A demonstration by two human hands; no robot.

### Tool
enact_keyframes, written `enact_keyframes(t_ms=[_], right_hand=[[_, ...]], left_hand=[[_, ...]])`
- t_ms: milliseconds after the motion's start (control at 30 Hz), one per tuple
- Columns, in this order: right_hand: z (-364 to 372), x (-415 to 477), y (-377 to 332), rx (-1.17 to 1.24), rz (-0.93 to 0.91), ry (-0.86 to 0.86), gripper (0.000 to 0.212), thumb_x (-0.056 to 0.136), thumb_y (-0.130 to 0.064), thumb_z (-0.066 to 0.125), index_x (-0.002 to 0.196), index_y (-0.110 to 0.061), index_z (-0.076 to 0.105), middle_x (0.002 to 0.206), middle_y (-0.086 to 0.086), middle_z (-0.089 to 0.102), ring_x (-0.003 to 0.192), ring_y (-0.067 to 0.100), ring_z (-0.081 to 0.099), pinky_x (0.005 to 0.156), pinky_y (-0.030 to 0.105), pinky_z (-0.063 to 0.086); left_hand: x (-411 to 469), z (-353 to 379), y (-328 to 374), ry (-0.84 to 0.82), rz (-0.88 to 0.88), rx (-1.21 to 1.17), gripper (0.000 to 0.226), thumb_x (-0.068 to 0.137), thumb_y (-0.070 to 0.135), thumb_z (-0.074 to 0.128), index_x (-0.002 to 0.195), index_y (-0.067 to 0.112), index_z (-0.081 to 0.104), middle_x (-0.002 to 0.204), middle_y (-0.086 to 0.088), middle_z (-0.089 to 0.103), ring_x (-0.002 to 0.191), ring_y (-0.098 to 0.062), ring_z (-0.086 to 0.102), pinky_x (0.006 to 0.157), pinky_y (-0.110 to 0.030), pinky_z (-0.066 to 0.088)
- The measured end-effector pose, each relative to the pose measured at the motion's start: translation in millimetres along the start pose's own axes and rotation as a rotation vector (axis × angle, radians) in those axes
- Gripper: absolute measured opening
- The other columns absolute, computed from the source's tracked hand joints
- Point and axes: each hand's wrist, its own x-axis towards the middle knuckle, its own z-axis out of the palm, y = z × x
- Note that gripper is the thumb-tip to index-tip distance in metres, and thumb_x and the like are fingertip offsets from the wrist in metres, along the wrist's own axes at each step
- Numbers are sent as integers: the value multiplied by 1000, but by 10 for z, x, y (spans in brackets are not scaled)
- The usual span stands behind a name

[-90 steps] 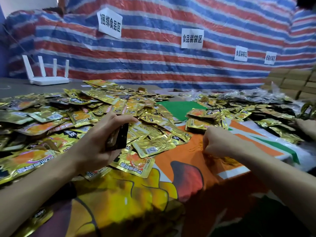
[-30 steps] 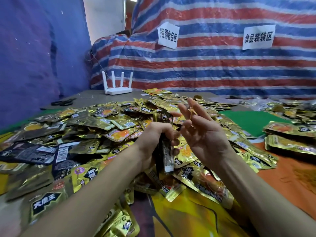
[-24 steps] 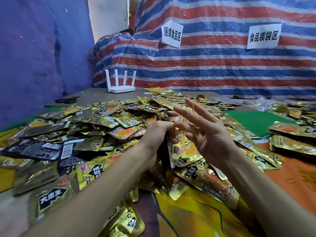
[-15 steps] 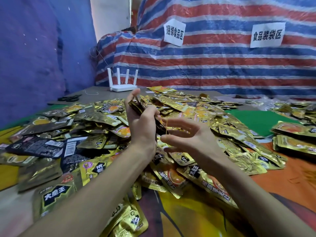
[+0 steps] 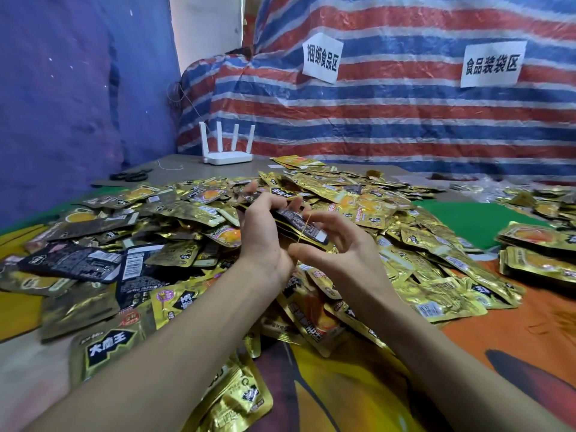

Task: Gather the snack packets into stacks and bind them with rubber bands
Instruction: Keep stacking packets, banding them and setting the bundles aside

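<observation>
My left hand (image 5: 263,232) grips a stack of snack packets (image 5: 299,222) edge-on above the table, thumb and fingers curled round it. A thin yellow rubber band (image 5: 304,227) runs across the stack's right end, stretched between the thumb and fingers of my right hand (image 5: 339,244). Below and around both hands lies a wide heap of loose gold and black packets (image 5: 187,213). Two gold stacks (image 5: 539,244) lie flat at the right edge.
A white router (image 5: 227,151) with several antennas stands at the back of the table, black scissors (image 5: 129,175) to its left. A striped tarp with paper signs (image 5: 322,57) forms the back wall. More packets (image 5: 536,198) lie far right. Orange cloth (image 5: 514,338) covers the near right.
My left hand has tipped the stack from upright to lying sideways. My right hand, which had the band spread on open fingers, has drawn it over the stack's right end.
</observation>
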Motion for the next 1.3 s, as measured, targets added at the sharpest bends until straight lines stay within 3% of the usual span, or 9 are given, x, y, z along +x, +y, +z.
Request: enact_keyframes(t_ms=[100, 200, 300, 400, 600, 733, 933, 1100, 1300], right_hand=[[-32, 19, -30, 35, 73, -70, 95, 58, -35, 87, 146, -34, 50, 120, -15, 68, 113, 4, 66, 99, 34, 55], [-35, 1, -50, 76, 35, -57, 81, 61, -31, 84, 139, -26, 59, 97, -32, 71, 94, -9, 69, 85, 26, 60], [15, -5, -39, 54, 17, 35, 72, 61, -34, 85, 129, -26, 64, 110, -17, 70, 105, -7, 65, 94, 43, 59], [65, -46, -47, -117, -76, 148, 58, 65, -41, 90, 117, -28, 66, 112, -14, 67, 106, -2, 62, 95, 37, 54], [82, -30, -73, -139, -160, 343, 42, 75, -46, 84, 82, -14, 58, 76, -5, 59, 72, 8, 55, 67, 26, 47], [-31, 15, -86, 105, 16, 267, 38, 87, -36, 67, 81, 1, 62, 77, 20, 60, 71, 17, 56, 65, 34, 46], [-72, 94, -97, 519, 474, -64, 18, 88, -9, 69, 102, 3, 71, 90, 18, 72, 72, 25, 69, 57, 32, 57], [-139, 99, -30, 587, 496, -113, 37, 75, -20, 76, 107, -2, 74, 101, 18, 73, 87, 30, 68, 84, 42, 53], [-187, 109, 20, 668, 471, -170, 20, 70, -23, 78, 88, -13, 82, 90, 10, 75, 70, 21, 72, 62, 30, 58]], left_hand=[[-65, 23, -43, -133, -61, 2, 33, 87, 2, 42, 105, 29, 49, 56, -4, 65, 67, -25, 74, 61, -45, 62], [-55, 30, -70, -169, -54, 48, 28, 87, 5, 42, 99, 29, 48, 55, -1, 65, 64, -24, 73, 59, -41, 61], [-30, 27, -40, -156, -65, 11, 23, 87, 5, 42, 96, 26, 47, 55, -2, 64, 62, -25, 72, 57, -37, 60], [21, 10, -28, -95, -44, -53, 20, 88, 3, 41, 96, 20, 48, 54, -2, 62, 76, -25, 71, 57, -33, 60], [66, -38, -124, -46, 68, 85, 28, 91, -1, 44, 111, 18, 47, 95, -10, 62, 86, -24, 75, 60, -30, 58], [68, -49, -79, -69, 67, 53, 16, 92, -1, 42, 91, 13, 48, 58, -2, 63, 86, -30, 72, 92, -40, 56], [106, -121, -81, -249, -35, 144, 29, 94, 6, 38, 112, 24, 50, 75, -5, 63, 95, -33, 74, 80, -47, 58], [126, -138, -121, -347, -14, 379, 21, 90, 12, 40, 93, 14, 61, 80, -4, 71, 111, -31, 69, 95, -50, 53], [96, -146, -139, -438, -74, 448, 43, 89, 14, 41, 70, 25, 77, 77, -3, 67, 104, -31, 63, 108, -61, 43]])
